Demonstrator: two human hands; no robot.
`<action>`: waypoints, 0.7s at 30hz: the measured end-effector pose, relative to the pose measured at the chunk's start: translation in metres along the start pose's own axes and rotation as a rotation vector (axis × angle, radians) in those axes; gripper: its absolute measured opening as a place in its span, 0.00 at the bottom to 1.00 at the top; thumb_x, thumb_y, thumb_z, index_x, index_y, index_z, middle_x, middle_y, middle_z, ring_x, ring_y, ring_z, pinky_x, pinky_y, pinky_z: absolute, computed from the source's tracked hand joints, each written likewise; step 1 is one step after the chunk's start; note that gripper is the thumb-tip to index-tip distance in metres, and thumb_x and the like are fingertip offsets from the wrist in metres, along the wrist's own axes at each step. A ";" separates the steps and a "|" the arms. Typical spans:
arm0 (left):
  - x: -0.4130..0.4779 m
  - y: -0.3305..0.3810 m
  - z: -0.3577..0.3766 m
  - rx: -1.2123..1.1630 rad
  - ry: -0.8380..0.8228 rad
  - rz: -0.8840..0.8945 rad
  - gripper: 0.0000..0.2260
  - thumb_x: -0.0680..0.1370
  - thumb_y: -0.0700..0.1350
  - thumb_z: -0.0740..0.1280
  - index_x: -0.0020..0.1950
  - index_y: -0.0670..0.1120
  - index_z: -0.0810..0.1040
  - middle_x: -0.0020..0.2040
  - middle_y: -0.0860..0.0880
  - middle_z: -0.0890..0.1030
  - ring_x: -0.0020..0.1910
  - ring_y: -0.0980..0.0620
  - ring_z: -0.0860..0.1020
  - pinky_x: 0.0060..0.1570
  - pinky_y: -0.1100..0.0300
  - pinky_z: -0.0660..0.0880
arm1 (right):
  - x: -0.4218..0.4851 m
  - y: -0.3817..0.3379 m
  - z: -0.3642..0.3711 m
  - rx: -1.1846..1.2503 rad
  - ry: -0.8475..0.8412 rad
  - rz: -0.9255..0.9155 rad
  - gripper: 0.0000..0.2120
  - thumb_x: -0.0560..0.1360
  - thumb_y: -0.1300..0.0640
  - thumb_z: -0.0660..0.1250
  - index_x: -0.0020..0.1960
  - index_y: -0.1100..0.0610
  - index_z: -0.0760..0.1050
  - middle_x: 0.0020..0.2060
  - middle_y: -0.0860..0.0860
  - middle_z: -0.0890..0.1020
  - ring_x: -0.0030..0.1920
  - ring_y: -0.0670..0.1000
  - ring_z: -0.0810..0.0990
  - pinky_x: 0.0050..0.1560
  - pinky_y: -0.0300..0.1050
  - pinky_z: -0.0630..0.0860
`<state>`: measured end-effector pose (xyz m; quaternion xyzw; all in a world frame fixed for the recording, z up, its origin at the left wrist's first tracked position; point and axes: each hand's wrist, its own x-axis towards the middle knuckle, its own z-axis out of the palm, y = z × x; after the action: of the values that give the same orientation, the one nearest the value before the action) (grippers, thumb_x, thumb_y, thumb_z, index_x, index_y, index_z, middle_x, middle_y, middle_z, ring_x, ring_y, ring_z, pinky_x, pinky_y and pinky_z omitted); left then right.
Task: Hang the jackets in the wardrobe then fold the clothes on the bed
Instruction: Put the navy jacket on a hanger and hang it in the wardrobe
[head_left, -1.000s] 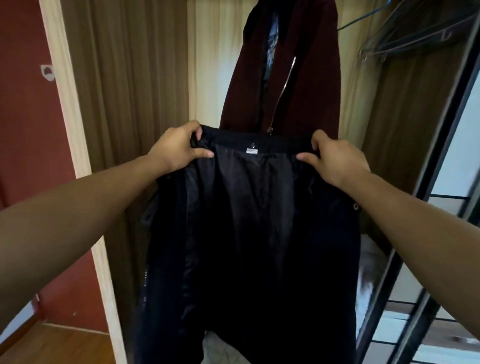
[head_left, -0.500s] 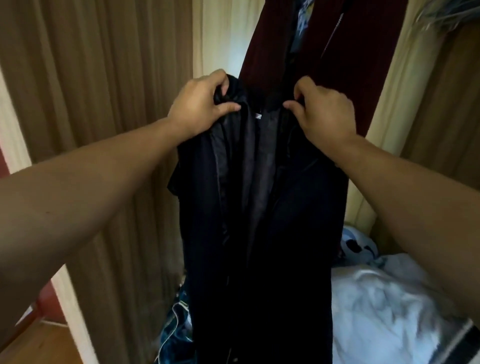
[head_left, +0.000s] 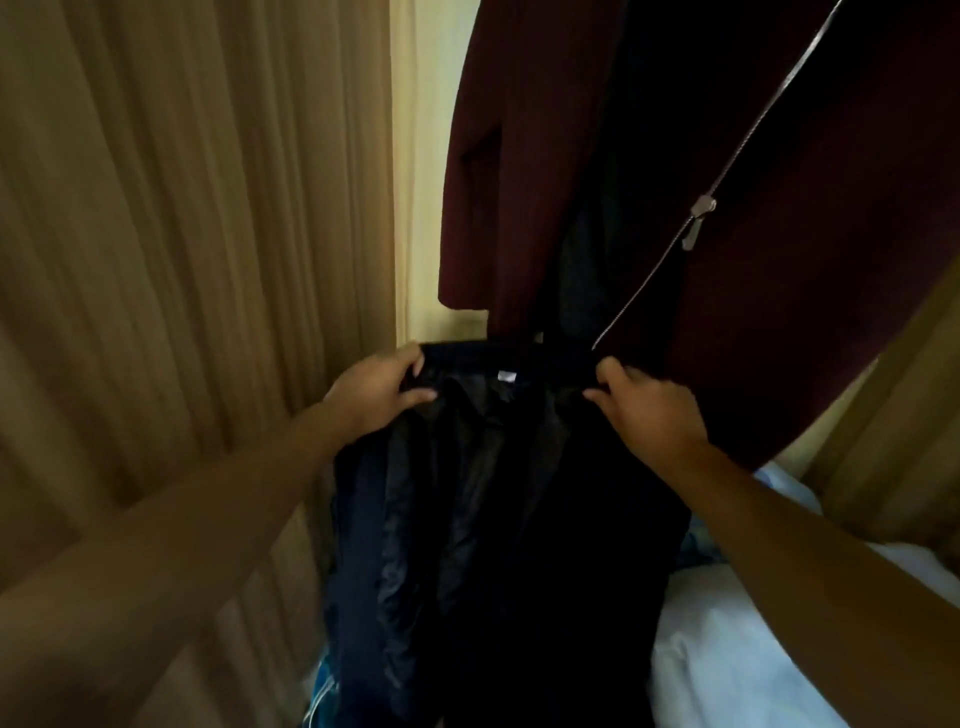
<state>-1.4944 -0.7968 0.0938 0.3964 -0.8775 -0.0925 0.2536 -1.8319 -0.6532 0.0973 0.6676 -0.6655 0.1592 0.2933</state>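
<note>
Head view:
- The left hand (head_left: 376, 395), in the middle of the frame, grips the left end of the collar of a black jacket (head_left: 493, 519). Its fingers curl over the top edge and its thumb presses on the shiny lining.
- The right hand (head_left: 649, 410), right of centre, pinches the right end of the same collar, fingers curled over the edge and thumb below it.
- The black jacket hangs from the two hands with its collar stretched level between them and its lining facing the camera. It falls through the lower centre of the frame to the bottom edge.
- A small white label (head_left: 506, 375) sits on the inside of the collar, between the hands.
- A maroon jacket (head_left: 545, 156) hangs in the upper right of the frame, behind and above the black one. Its lower hem is just above the held collar.
- A metal zipper (head_left: 698, 223) runs slantwise down the maroon jacket, its pull hanging about halfway along.
- Wood-grain wardrobe panels (head_left: 182, 260) fill the left of the frame.
- White cloth (head_left: 727, 649) lies crumpled in the lower right, partly hidden by the right forearm.
- A bit of blue cloth (head_left: 319, 696) shows at the bottom edge, left of the black jacket.
</note>
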 end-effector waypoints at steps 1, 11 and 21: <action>-0.007 -0.013 0.019 -0.003 -0.065 -0.051 0.15 0.78 0.51 0.72 0.48 0.47 0.67 0.39 0.49 0.76 0.39 0.46 0.75 0.42 0.51 0.72 | -0.008 0.001 0.017 0.024 -0.093 0.018 0.16 0.80 0.41 0.63 0.56 0.53 0.70 0.40 0.55 0.82 0.34 0.61 0.82 0.31 0.49 0.74; -0.043 -0.055 0.123 0.059 -0.517 -0.231 0.11 0.79 0.52 0.70 0.53 0.50 0.70 0.55 0.46 0.74 0.53 0.46 0.75 0.56 0.50 0.74 | -0.057 -0.018 0.089 0.170 -0.705 0.191 0.22 0.83 0.44 0.61 0.72 0.54 0.63 0.61 0.63 0.76 0.56 0.62 0.78 0.52 0.50 0.76; -0.022 -0.006 0.081 -0.167 -0.446 -0.132 0.07 0.78 0.52 0.72 0.52 0.51 0.78 0.55 0.50 0.77 0.56 0.50 0.76 0.56 0.57 0.75 | -0.033 -0.059 0.015 0.445 -0.756 0.255 0.21 0.77 0.38 0.68 0.65 0.46 0.74 0.69 0.53 0.68 0.72 0.57 0.67 0.68 0.48 0.68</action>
<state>-1.5205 -0.7881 0.0140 0.4005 -0.8732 -0.2664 0.0787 -1.7791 -0.6400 0.0550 0.6384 -0.7523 0.0784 -0.1427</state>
